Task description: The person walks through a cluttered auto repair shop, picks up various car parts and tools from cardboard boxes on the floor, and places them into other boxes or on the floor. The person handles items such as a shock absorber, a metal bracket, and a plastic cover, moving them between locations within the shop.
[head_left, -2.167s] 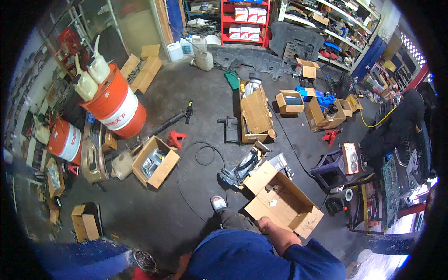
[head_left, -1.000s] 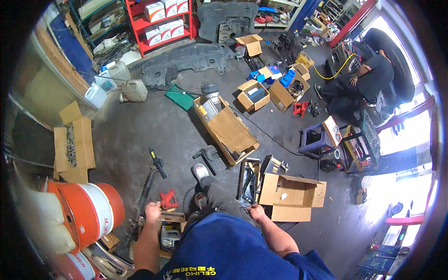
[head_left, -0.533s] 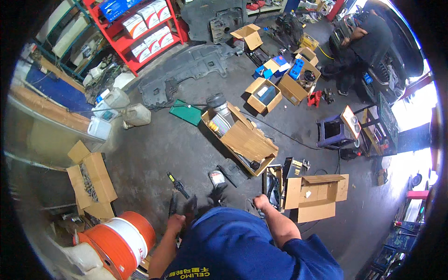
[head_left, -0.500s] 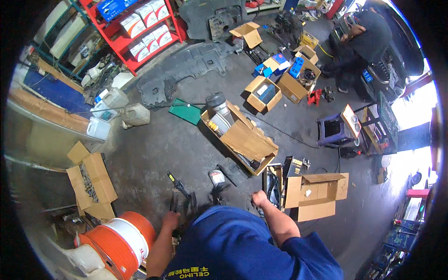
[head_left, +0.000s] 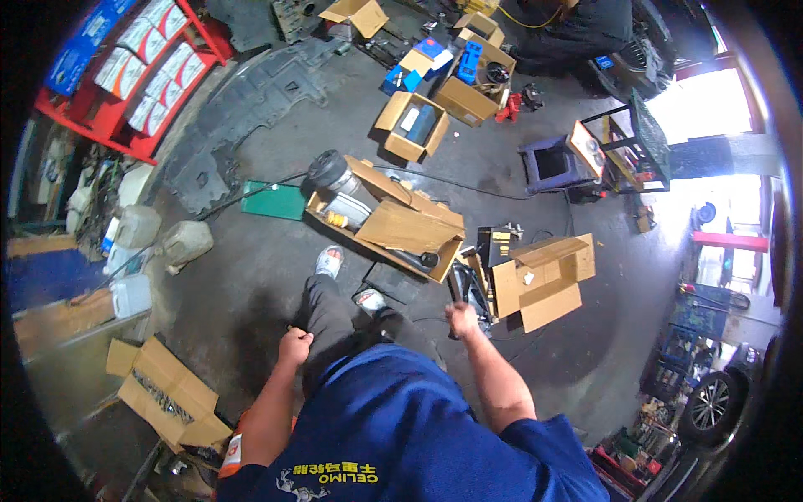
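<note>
My left hand (head_left: pixel 294 345) is closed in a loose fist beside my left leg. A small tip shows at its fingers, but what it holds is too hidden to make out. My right hand (head_left: pixel 461 320) is closed around a dark, narrow bar-like thing (head_left: pixel 456 289), which sticks up past the knuckles and is blurred. Just right of that hand lies a narrow opened carton with black parts (head_left: pixel 475 289). Ahead is a long cardboard box (head_left: pixel 414 224) with a grey cylindrical part (head_left: pixel 333 173) poking from its far left end. My feet, in light shoes (head_left: pixel 330 262), stand before it.
An open carton (head_left: pixel 548 284) and a black box (head_left: pixel 495 244) are at the right. A green panel (head_left: pixel 274 201) and a cable cross the floor. A carton of metal parts (head_left: pixel 163 393) sits lower left. A purple stool (head_left: pixel 548 167) and a crouching person (head_left: pixel 577 33) are farther off.
My view has shifted and turned, and my legs now show stepping forward. The black tool with a yellow label near my left hand is no longer visible. Both hands appear higher in view.
</note>
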The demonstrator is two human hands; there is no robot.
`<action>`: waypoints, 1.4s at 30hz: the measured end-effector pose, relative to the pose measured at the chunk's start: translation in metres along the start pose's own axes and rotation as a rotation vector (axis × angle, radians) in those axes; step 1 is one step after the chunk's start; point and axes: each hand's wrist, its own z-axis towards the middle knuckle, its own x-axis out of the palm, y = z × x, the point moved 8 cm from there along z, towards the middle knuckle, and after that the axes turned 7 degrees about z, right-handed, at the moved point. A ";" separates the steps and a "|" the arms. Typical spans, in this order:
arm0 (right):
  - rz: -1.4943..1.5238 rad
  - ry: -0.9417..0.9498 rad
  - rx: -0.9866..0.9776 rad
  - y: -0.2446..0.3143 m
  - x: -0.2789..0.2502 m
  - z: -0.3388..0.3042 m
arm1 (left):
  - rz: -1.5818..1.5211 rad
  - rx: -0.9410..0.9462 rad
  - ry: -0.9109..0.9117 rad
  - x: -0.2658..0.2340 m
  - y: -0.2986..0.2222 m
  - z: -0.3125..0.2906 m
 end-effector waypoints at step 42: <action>0.873 -0.002 1.079 0.012 0.299 -0.240 | 0.563 0.880 0.102 0.253 -0.342 0.436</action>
